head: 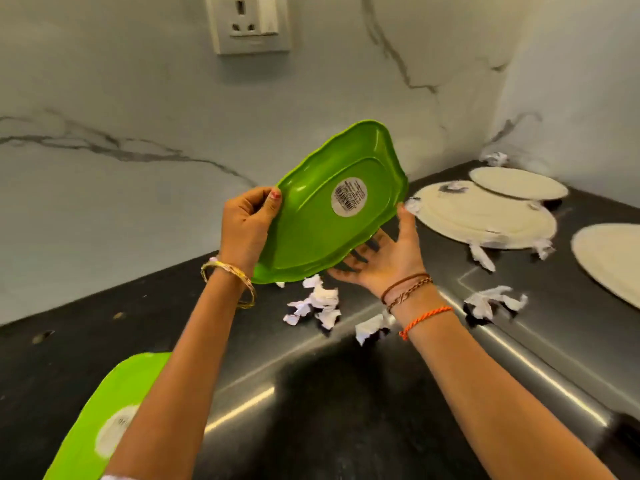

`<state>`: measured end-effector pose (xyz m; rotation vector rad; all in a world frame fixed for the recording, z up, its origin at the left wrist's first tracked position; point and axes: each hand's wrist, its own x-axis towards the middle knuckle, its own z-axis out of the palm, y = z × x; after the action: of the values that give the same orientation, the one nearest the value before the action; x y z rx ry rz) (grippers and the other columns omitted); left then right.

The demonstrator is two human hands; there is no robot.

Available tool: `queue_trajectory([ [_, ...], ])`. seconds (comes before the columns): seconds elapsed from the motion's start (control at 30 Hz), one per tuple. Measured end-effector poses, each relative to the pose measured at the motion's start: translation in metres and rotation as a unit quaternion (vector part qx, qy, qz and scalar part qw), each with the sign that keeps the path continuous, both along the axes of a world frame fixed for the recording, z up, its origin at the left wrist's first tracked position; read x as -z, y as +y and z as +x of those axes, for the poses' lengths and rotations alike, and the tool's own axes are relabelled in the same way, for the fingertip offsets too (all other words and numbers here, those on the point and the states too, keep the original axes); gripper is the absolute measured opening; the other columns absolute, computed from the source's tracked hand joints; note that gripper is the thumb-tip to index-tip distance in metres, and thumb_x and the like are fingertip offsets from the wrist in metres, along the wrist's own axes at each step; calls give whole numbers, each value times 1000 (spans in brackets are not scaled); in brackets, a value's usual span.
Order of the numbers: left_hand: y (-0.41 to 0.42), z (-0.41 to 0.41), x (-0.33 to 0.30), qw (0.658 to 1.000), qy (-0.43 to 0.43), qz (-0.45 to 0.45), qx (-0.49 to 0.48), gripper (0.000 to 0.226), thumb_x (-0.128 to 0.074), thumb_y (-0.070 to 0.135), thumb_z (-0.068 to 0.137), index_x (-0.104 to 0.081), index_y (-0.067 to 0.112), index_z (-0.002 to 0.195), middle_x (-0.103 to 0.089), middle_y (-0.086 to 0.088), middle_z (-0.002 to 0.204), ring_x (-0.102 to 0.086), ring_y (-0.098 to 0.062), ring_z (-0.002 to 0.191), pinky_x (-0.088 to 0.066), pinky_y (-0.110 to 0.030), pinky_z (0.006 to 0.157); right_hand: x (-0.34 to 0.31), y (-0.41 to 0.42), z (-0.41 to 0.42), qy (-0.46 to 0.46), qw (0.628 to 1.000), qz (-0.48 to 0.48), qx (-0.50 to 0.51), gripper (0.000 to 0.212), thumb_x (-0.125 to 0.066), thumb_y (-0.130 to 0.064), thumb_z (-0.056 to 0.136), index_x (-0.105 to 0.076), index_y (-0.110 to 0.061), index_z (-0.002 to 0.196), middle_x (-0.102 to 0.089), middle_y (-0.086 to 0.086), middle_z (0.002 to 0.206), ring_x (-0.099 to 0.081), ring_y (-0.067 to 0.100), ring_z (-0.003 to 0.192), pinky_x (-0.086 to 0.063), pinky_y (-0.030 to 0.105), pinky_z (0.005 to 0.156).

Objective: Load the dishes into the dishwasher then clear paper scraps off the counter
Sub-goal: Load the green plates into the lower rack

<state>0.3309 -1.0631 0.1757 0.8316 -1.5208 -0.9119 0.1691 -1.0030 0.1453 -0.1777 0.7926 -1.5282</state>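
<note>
Hands [247,226] holding tilted green plate [311,233], round sticker [349,197]

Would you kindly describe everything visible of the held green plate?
The glossy, plastic-looking green plate has a wavy rim and an oval foot ring. Its underside, bearing a round white barcode sticker, faces the camera. It is tilted above the counter; the left hand grips one edge, the right hand supports the other with straight fingers.

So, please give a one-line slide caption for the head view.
Left hand grips and right hand supports a green tray above a counter strewn with paper scraps.
</note>
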Motion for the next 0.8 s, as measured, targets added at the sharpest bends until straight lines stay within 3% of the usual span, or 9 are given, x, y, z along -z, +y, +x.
queue_trajectory([
  [0.07,0,-31,10,999,8,-35,-2,14,-55,12,91,-60,19,103,-60,33,57,-51,16,58,-40,-5,62,-1,17,-24,-27,998,-5,54,65,-44,-63,82,-49,-18,128,-53,14,114,-46,38,112,-32,66,88],
  [0.13,5,-65,18,998,17,-46,25,13,-54,24,86,-60,20,97,-58,35,57,-49,17,59,-38,-6,62,0,38,-45,-46,993,-8,113,65,-43,-63,82,-49,-17,129,-51,15,115,-44,39,114,-31,66,86],
  [0.23,36,-127,24,991,47,-13,121,15,-48,32,81,-57,25,71,-48,23,43,-38,10,47,-30,-10,53,1,81,-80,-50,974,-5,223,70,-40,-67,81,-51,-18,130,-49,14,121,-44,39,116,-37,63,75],
  [0.3,61,-161,26,985,81,26,149,40,-47,37,81,-40,30,43,-29,13,36,-24,0,42,-18,-20,48,0,109,-100,-46,959,-2,280,73,-38,-71,79,-51,-20,131,-49,13,129,-44,38,118,-41,60,71],
  [0.37,90,-191,26,978,100,57,176,51,-47,41,82,-33,23,36,-22,10,37,-18,-4,45,-16,-27,51,-2,142,-120,-38,940,-15,338,73,-37,-72,79,-53,-18,126,-50,14,131,-45,39,118,-39,62,78],
  [0.47,133,-227,21,966,98,108,213,58,-52,33,91,-29,21,38,-22,10,36,-19,-5,44,-17,-27,51,-7,190,-137,-29,923,-35,383,66,-33,-74,79,-58,-18,102,-55,15,114,-46,39,111,-38,62,78],
  [0.57,179,-255,20,941,81,174,280,53,-51,24,94,-25,21,48,-21,12,34,-20,-3,42,-17,-23,47,-11,242,-149,-29,897,-35,439,64,-28,-74,80,-58,-19,91,-52,16,112,-41,42,121,-33,62,86],
  [0.7,243,-277,17,910,55,253,323,44,-53,24,92,-39,19,50,-40,8,48,-35,-5,49,-32,-21,52,-11,310,-161,-34,854,-32,518,62,-32,-72,80,-58,-20,101,-53,14,114,-49,39,105,-32,65,87],
  [0.8,296,-289,11,879,49,340,330,12,-53,25,91,-51,18,81,-50,5,73,-47,-9,67,-40,-25,63,-12,365,-169,-33,830,-60,554,68,-37,-71,79,-55,-20,121,-51,15,122,-48,37,103,-34,65,82],
])
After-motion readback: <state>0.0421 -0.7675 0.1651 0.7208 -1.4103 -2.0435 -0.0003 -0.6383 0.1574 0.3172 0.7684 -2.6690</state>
